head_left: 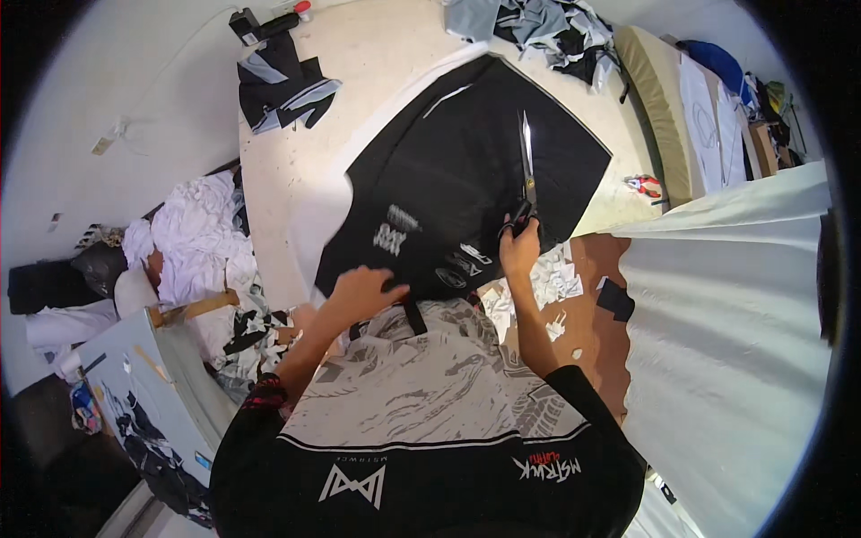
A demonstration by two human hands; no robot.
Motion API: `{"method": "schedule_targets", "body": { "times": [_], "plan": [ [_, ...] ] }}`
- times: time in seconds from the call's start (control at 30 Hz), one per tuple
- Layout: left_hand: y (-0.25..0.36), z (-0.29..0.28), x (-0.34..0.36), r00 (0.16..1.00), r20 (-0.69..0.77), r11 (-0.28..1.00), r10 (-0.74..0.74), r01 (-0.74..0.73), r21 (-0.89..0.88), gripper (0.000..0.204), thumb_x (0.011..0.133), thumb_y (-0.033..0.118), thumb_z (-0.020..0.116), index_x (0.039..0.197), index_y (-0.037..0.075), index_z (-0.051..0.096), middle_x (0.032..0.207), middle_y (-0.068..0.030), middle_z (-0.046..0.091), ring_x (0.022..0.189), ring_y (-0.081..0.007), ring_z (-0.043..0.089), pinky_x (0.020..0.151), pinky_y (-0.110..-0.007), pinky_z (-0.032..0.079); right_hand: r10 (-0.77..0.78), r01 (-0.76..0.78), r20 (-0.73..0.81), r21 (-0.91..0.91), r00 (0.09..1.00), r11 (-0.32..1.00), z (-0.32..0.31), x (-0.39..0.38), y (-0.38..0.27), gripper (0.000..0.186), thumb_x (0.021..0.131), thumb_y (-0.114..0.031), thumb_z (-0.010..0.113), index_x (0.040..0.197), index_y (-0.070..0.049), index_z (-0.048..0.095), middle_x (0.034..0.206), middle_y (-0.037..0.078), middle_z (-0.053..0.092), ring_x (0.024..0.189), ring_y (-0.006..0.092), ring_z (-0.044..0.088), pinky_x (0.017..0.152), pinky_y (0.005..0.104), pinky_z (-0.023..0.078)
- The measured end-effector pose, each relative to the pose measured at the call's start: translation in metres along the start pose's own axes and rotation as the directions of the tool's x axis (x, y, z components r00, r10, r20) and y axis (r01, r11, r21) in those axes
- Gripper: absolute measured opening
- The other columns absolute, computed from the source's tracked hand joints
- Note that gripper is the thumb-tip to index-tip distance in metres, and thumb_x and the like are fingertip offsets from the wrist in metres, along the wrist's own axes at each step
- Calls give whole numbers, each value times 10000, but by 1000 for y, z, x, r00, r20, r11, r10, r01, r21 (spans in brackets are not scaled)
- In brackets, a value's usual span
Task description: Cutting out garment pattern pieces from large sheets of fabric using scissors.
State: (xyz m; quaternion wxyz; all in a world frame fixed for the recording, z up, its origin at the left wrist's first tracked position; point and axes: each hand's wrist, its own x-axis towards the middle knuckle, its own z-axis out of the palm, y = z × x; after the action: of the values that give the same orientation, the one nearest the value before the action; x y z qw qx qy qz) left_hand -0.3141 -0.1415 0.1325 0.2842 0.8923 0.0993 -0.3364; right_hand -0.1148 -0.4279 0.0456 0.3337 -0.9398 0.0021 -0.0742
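Observation:
A large black fabric panel (448, 161) with white printed marks lies spread on the pale table (278, 197). My right hand (520, 251) grips a pair of scissors (528, 170) by the black handles. Their long metal blades point away from me over the right part of the panel and look nearly together. At the panel's near left edge is my left hand (359, 294), fingers spread, nothing in it. Whether it presses on the cloth or hovers just above, I cannot tell. Pale fabric shows along the panel's left edge.
Black and grey cut pieces (282, 85) lie far left, near a black device (256, 27). A fabric heap (547, 36) sits at the far right. Red-handled pliers (644, 186) rest at the table's right edge. Scraps (554, 278) litter the floor. A white curtain (717, 341) hangs right.

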Motion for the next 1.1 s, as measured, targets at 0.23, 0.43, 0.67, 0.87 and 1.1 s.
{"method": "schedule_targets", "body": {
  "times": [0.23, 0.43, 0.67, 0.87, 1.1],
  "plan": [
    [-57, -1, 133, 590, -749, 952, 303, -153, 265, 790, 960, 605, 703, 1597, 176, 518, 1690, -223, 373, 1556, -470, 324, 1204, -695, 268, -81, 93, 112, -104, 990, 990, -7, 59, 6, 517, 944, -450, 781, 1148, 8, 656, 947, 256, 761, 922, 489, 739, 782, 540, 565],
    [-36, -63, 238, 504, -832, 966, 232, -18, 259, 825, 969, 692, 625, 1621, 207, 487, 1699, -208, 373, 1594, -466, 261, 1222, -747, 176, -181, 182, 12, -66, 983, 981, 33, 180, 14, 484, 931, -452, 797, 1025, 5, 669, 868, 246, 745, 884, 473, 740, 756, 524, 564],
    [5, -94, 309, 417, -891, 964, 183, 101, 245, 768, 977, 665, 629, 1571, 182, 558, 1664, -189, 444, 1566, -438, 338, 1228, -708, 219, -274, 276, 44, -36, 961, 960, 50, 266, 57, 431, 880, -314, 817, 1133, 8, 682, 1037, 259, 760, 979, 471, 735, 849, 528, 576],
    [45, -131, 404, 409, -888, 949, 209, 136, 286, 767, 989, 648, 631, 1607, 210, 511, 1687, -176, 416, 1571, -401, 347, 1221, -697, 260, -484, 481, 201, 67, 852, 874, 64, 365, 92, 395, 845, -214, 792, 1168, -25, 665, 1076, 222, 745, 1002, 435, 720, 861, 501, 572],
    [65, -178, 487, 460, -888, 899, -15, 394, 189, 790, 1021, 660, 566, 1657, 213, 422, 1744, -238, 255, 1612, -467, 209, 1237, -730, 181, -537, 483, 331, 237, 776, 843, 91, 506, 86, 255, 894, -239, 824, 983, -48, 679, 832, 193, 707, 770, 409, 696, 705, 446, 546]
  ]
}}
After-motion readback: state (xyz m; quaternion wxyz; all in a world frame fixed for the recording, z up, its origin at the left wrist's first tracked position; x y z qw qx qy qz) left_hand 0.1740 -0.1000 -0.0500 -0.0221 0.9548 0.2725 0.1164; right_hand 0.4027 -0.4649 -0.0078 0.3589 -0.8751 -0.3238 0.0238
